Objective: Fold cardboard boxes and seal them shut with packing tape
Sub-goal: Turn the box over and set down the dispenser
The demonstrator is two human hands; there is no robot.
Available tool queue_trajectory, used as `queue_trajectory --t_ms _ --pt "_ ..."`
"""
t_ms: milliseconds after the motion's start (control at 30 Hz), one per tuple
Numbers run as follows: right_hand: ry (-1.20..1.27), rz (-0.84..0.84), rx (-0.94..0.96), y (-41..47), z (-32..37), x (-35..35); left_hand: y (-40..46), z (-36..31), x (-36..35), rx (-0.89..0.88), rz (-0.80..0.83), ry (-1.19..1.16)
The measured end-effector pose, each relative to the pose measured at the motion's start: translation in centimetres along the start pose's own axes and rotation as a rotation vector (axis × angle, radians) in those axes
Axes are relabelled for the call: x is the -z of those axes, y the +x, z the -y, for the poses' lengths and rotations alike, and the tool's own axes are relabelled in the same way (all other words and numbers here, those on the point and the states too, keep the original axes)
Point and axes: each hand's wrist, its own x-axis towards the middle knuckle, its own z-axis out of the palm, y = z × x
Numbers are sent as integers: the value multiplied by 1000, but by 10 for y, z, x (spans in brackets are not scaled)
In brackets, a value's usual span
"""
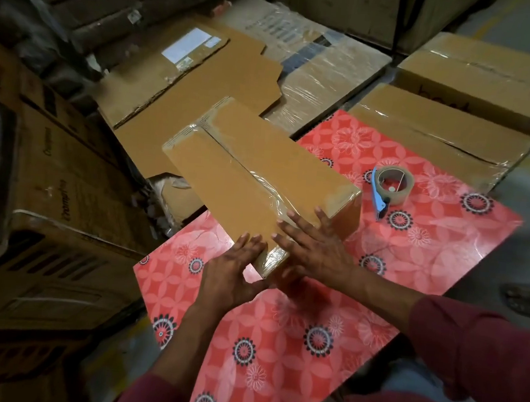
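1. Cardboard box (252, 180): long, closed, lying on the desk (292, 347) with its far end running toward 11 o'clock past the desk edge. Clear tape covers the centre seam and wraps the near end.
2. Left hand (235, 272): fingers straight, pressed flat against the box's near corner at 6 o'clock. Nothing is grasped.
3. Right hand (314, 243): fingers spread and straight, palm down on the top face over the taped seam, just beside the left hand at its 2 o'clock. Nothing is grasped.
4. Tape dispenser (389, 187): blue handle, roll of clear tape, resting on the desk at 3 o'clock of the box, apart from it and untouched.
5. Desk covering: red with a flower pattern.
6. Flat cardboard sheet (195, 98): lies beyond the box at 11 o'clock, partly under its far end.
7. Sealed boxes (456, 121): stacked at 1 o'clock, beyond the desk.
8. Maroon sleeves (468, 347) cover both forearms.
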Motion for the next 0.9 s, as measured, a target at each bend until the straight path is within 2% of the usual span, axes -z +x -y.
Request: queue_trajectory --t_ms 200,333,467,667,733,833,900 --pt "-42 36 29 -5 0 3 5 -22 1 113 20 123" --pt "-5 9 -14 -6 5 1 13 -39 4 222 94 271" --pt "35 -3 -96 -4 16 0 21 -46 8 300 139 295" --pt "72 -24 -182 -3 29 -1 8 -26 -10 65 92 454" --pt "55 -21 -182 -2 29 -2 6 -22 -16 21 17 386" --pt "-20 69 -131 -8 22 0 5 -21 -12 37 -122 189" --pt "-3 34 -152 -8 20 1 -2 -17 -9 5 -133 118"
